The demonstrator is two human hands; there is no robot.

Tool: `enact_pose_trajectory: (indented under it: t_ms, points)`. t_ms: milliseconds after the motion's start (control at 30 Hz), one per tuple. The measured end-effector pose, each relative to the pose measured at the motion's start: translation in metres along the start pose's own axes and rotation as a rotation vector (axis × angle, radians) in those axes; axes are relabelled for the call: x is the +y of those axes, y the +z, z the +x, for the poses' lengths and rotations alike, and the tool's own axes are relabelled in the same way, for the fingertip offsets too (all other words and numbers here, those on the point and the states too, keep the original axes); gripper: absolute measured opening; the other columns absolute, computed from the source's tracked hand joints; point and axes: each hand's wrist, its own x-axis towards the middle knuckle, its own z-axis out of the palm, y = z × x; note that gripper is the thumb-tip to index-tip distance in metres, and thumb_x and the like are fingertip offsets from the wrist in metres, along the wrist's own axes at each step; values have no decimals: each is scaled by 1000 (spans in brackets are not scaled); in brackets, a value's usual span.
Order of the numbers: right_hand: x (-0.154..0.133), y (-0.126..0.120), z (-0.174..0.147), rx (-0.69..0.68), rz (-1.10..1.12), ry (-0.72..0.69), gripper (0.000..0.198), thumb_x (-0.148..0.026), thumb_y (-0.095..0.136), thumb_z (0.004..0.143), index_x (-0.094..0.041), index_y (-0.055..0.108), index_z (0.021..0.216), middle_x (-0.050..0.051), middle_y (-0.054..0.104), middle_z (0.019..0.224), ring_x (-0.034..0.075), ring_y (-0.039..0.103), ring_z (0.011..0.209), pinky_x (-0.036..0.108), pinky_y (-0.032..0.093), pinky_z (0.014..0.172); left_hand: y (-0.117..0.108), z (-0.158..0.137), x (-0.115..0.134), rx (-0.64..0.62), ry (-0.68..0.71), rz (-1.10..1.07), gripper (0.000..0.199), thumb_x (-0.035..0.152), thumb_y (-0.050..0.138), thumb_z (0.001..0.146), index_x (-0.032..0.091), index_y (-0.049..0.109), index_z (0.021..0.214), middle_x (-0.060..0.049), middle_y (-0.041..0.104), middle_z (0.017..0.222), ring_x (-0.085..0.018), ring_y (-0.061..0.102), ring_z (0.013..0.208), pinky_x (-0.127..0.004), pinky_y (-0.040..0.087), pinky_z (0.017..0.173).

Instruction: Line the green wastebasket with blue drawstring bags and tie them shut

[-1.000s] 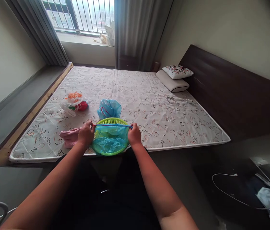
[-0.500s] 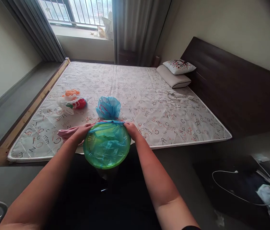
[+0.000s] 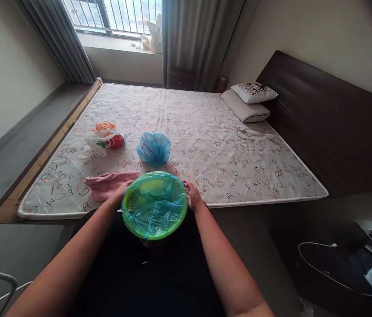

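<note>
A round green plastic wastebasket [image 3: 129, 200] with holes in its side is held over my lap, its mouth facing me. A thin blue garbage bag [image 3: 159, 218] lines it and is drawn over the rim all round. My left hand [image 3: 122, 192] grips the basket's left side, fingers partly hidden behind it. On the opposite side, my right hand [image 3: 192, 194] is closed around the rim and the bag's edge. Beside my left hand a pink towel [image 3: 101, 184] lies crumpled on the mattress. A bunched blue plastic bag [image 3: 154, 147] sits just beyond the basket.
The letter-printed mattress [image 3: 199, 119] spreads out ahead. On it are a white plastic bag [image 3: 95, 141] with red and orange items, two stacked pillows [image 3: 247, 105] and a cable [image 3: 248, 133]. A dark low table [image 3: 291, 255] stands at lower right with a white cord.
The bag's red-edged hem, stretched between both hands across the far rim, is now down over it. My hands have moved down to the basket's sides, and the towel shows more.
</note>
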Motion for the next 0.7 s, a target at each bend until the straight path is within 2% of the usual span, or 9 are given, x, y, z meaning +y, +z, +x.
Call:
enact_pose_trajectory:
  t_ms: [67, 100, 200, 300, 433, 500, 567, 700]
  points:
    - [-2, -9, -16, -49, 8, -8, 55, -71, 64, 88, -29, 67, 124, 8, 71, 140, 28, 69, 123, 35, 61, 81, -9, -2, -6, 48, -16, -26, 35, 34, 84, 73, 15, 73, 100, -10, 78, 93, -27, 73, 88, -36, 59, 75]
    - [-2, -12, -24, -103, -2, -4, 59, -73, 64, 89, -32, 65, 131, 7, 67, 147, 30, 66, 130, 38, 61, 85, -15, -2, -8, 82, 14, -41, 40, 36, 86, 70, 16, 72, 102, -11, 78, 103, -28, 73, 95, -36, 60, 79]
    - [4, -12, -43, -213, -89, -32, 67, -65, 75, 85, -31, 61, 141, 8, 70, 145, 32, 67, 130, 44, 59, 98, -30, 2, -16, 204, 114, -39, 39, 36, 85, 67, 19, 72, 100, -13, 75, 116, -28, 72, 105, -36, 61, 85]
    - [13, -3, -52, -85, -236, -121, 68, -47, 78, 80, -24, 62, 143, 9, 75, 132, 30, 70, 122, 44, 53, 110, -44, 17, -19, 346, 121, -6, 32, 36, 74, 76, 19, 71, 103, -11, 75, 109, -25, 72, 95, -36, 61, 81]
    - [15, 8, -54, 49, -377, -111, 56, -35, 63, 81, -23, 67, 135, 6, 79, 119, 29, 73, 112, 43, 54, 108, -63, 53, -14, 508, 102, 118, 22, 26, 67, 76, 18, 68, 97, -7, 71, 90, -24, 69, 86, -37, 59, 84]
    - [13, 10, -54, 72, -342, -128, 55, -36, 62, 83, -24, 66, 136, 7, 78, 125, 30, 73, 115, 43, 55, 108, -72, 75, -10, 580, 76, 166, 18, 20, 65, 75, 18, 64, 93, -5, 66, 83, -25, 67, 85, -40, 58, 90]
    - [13, 11, -53, 94, -251, -165, 58, -43, 64, 86, -23, 61, 141, 12, 72, 140, 31, 70, 126, 44, 55, 110, -79, 98, -4, 625, 60, 224, 17, 16, 63, 73, 20, 61, 90, -4, 63, 81, -27, 67, 91, -44, 55, 99]
    - [23, 9, -45, 155, -132, -239, 63, -62, 58, 97, -23, 53, 146, 17, 53, 163, 32, 54, 151, 47, 46, 122, -94, 142, 8, 609, 48, 368, 22, 9, 64, 67, 20, 58, 84, -7, 63, 89, -31, 64, 109, -48, 45, 115]
